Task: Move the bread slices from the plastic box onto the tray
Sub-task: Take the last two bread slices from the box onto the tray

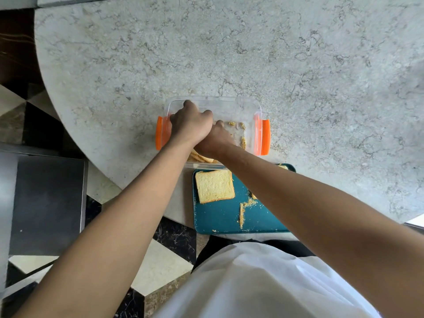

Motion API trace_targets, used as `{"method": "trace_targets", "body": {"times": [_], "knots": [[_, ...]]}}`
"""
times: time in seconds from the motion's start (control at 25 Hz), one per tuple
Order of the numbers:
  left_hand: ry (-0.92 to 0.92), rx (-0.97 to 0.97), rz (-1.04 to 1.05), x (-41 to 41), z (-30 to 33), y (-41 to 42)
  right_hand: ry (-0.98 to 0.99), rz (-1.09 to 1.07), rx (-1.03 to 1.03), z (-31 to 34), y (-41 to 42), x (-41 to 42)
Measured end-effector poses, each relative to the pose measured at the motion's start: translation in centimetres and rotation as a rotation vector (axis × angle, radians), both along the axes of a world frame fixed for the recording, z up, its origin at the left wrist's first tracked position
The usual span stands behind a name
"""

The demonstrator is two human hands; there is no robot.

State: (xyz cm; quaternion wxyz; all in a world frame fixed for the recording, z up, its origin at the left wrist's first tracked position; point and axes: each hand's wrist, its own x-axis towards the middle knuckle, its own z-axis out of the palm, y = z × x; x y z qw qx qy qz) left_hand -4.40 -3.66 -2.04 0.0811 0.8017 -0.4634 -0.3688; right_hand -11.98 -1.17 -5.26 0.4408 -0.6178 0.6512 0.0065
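A clear plastic box (231,106) with orange latches (265,137) at its left and right ends sits on the grey stone table (252,53), its long axis running left to right. Both hands reach into it from the near side. The left hand (191,123) is curled over the far-left part of the box, and the right hand (214,140) is tucked under it; I cannot tell what either hand's fingers are doing. Bread slices (203,158) lie tilted against the box's near wall, just beneath the wrists. Just near of the box a teal tray (220,221) holds one bread slice (214,185) lying flat at its far-left corner, slightly turned, with crumbs (246,206) scattered to its right.
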Motion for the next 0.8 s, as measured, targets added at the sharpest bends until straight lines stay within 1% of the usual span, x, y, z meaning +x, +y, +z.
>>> {"method": "trace_targets", "body": {"times": [0.24,0.4,0.56,0.68,0.8], "knots": [[0.005,-0.082,0.022,0.5,-0.4,0.9,-0.007,0.062,0.022,0.2,-0.3,-1.6],[0.054,-0.048,-0.044,0.9,-1.3,1.8,-0.052,-0.122,0.093,0.7,-0.6,-3.1],[0.066,0.002,-0.155,1.1,-1.6,2.7,-0.019,-0.146,0.080,0.9,0.1,-4.0],[0.063,-0.017,-0.141,1.3,-1.9,2.9,-0.016,-0.179,0.077,1.1,0.5,-4.1],[0.006,0.006,-0.140,1.6,-2.2,2.8,-0.003,-0.180,0.061,1.3,0.7,-3.9]]}}
